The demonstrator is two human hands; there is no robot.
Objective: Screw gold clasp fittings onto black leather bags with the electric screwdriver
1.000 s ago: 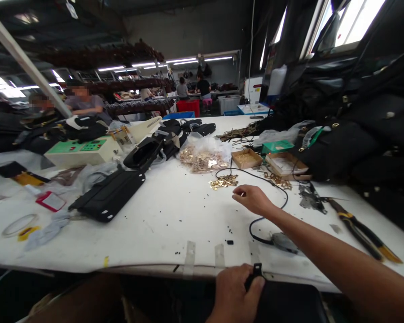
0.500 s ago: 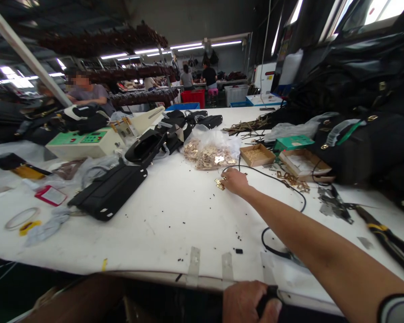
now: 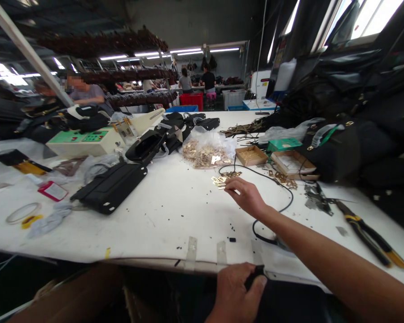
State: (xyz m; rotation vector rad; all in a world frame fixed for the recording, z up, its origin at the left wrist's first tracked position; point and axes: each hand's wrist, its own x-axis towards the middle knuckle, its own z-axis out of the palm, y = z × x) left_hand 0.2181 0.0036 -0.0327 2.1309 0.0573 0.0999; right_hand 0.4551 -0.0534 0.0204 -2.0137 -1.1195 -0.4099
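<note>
While the left hand (image 3: 236,287) grips black material (image 3: 260,270), the right hand (image 3: 247,196) adjoins gold fittings (image 3: 217,181); its hold is unclear.

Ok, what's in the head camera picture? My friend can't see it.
A person's right hand is at small gold pieces on a white table; the left hand grips a black item nearer the camera. A clear bag of shiny parts lies behind the pieces.

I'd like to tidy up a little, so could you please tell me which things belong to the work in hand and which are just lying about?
Likely in use:
black piece, gripped by the left hand
gold metal pieces, at the fingertips of the right hand

Apparently just lying about:
pliers, on the right
red bottle, on the left
</note>
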